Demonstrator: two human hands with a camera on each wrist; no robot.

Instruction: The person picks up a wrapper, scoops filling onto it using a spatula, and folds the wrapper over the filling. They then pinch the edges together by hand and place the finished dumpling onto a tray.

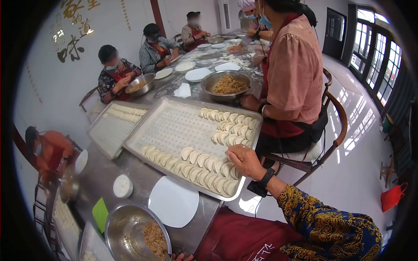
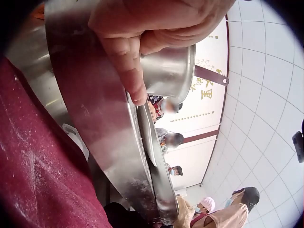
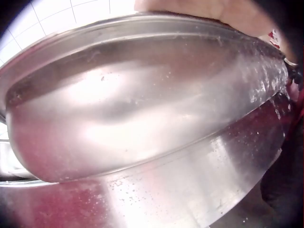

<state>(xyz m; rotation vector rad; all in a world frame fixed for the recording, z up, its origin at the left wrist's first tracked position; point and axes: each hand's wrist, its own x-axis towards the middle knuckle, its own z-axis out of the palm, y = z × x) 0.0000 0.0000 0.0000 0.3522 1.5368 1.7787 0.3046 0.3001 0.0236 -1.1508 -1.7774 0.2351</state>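
Note:
At the right edge of the large metal tray (image 1: 174, 117), my right hand (image 1: 246, 161) hangs over rows of pale crescent dumplings (image 1: 198, 172). Its fingers are bent downward, and whether they hold anything is hidden. In the right wrist view that hand (image 3: 209, 12) shows above a steel wall (image 3: 133, 104). My left hand (image 1: 182, 257) is at the bottom of the head view, beside a steel bowl (image 1: 126, 232) with brown filling (image 1: 153, 239). The left wrist view has the hand (image 2: 156, 28) resting a fingertip on the table edge (image 2: 109, 118), next to the bowl (image 2: 168, 73).
A white round sheet (image 1: 174, 201), a small tub of white powder (image 1: 123, 186) and a green piece (image 1: 100, 214) lie near the bowl. Another tray (image 1: 114, 135) adjoins the large one. Several people sit or stand around; one in a pink top (image 1: 292, 65) is close on the right.

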